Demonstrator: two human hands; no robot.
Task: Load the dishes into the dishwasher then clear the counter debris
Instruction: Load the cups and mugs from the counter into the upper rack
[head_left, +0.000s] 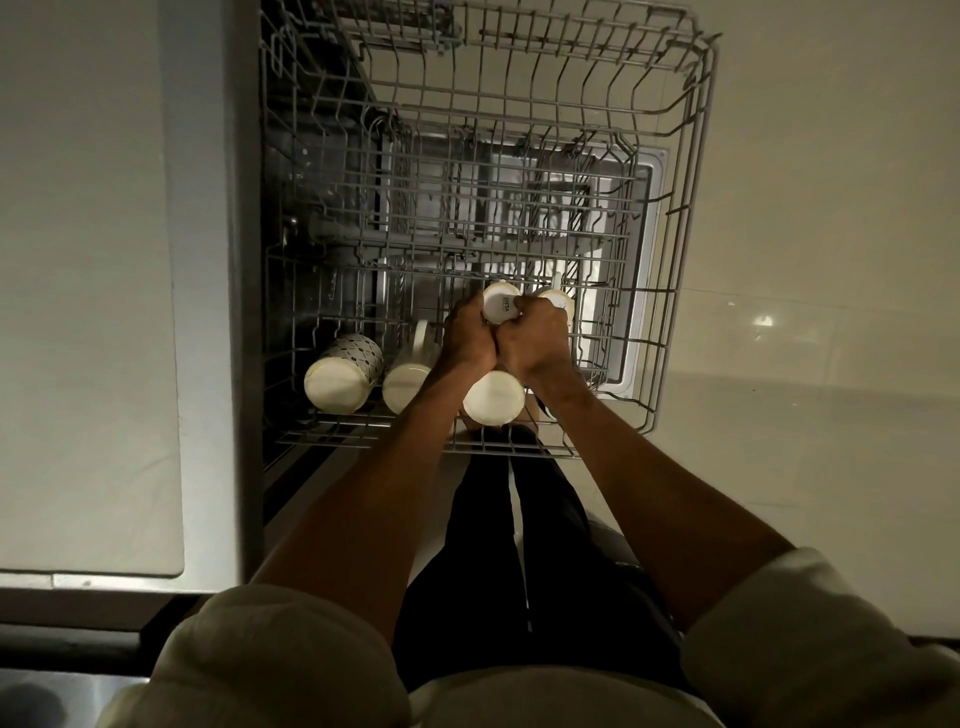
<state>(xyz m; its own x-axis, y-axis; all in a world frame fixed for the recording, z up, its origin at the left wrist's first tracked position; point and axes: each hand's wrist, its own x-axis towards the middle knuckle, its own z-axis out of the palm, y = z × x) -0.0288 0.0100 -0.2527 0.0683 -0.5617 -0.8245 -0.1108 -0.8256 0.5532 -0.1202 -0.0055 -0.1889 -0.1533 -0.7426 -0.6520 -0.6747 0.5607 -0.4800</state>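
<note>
Loading step: left hand (467, 338) and right hand (535, 338) both clasp white mug (501, 307), frame centre, over rack (675, 322). Next: seat upside down beside 3 mugs.

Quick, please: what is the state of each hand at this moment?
Left hand: closed around the white mug with lettering, held over the upper rack.
Right hand: closed on the same mug.

Five mugs (344, 375) (one patterned, four plain white) sit in one wire rack (675, 291), with two hands (470, 338).
</note>
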